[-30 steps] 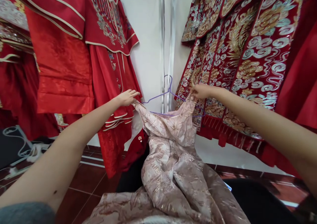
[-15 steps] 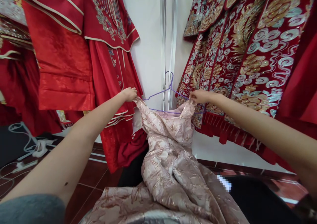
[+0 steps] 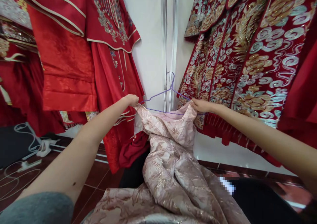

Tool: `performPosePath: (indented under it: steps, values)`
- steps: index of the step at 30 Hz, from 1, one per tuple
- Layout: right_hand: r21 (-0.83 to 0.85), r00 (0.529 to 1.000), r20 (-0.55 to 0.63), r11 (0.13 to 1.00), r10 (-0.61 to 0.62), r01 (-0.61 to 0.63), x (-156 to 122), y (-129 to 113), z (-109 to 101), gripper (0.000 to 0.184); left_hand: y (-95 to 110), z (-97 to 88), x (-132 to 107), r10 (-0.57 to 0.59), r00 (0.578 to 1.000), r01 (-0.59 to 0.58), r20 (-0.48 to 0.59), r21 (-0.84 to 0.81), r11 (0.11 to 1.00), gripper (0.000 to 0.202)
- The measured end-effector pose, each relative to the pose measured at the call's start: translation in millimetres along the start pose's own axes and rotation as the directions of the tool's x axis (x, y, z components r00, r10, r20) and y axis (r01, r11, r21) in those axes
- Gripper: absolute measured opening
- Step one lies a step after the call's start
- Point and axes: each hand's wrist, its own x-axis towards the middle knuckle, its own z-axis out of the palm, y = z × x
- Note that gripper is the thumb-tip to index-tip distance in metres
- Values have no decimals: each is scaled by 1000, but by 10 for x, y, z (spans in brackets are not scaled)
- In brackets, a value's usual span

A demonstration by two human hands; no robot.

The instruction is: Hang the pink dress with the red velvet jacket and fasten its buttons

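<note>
Left hand (image 3: 132,100) and right hand (image 3: 201,105) grip pink brocade dress (image 3: 164,153) at shoulders; purple hanger (image 3: 171,87) spans neckline; shoulder could slide off hanger if grip loosens.

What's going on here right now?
The left hand and right hand hold a pink dress up by its shoulders, one at each side. A purple hanger shows at the neckline between them; whether either hand also grips it is unclear. The dress spreads down toward the camera, and red clothes hang on both sides.
</note>
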Motion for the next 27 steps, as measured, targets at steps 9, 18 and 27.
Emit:
performPosePath:
  steps: [9, 18, 27]
  values:
    - [8, 999, -38, 1000, 28, -27, 48, 64, 74, 21, -23, 84, -34, -39, 999, 40, 25, -5, 999, 23]
    - [16, 999, -36, 1000, 21, -20, 69, 57, 70, 17, 0, 132, 39, -89, 996, 89, -5, 4, 996, 29]
    - [7, 1000, -10, 1000, 3, -2, 110, 95, 89, 22, -152, -277, 193, -3, 995, -1, -102, -39, 999, 26]
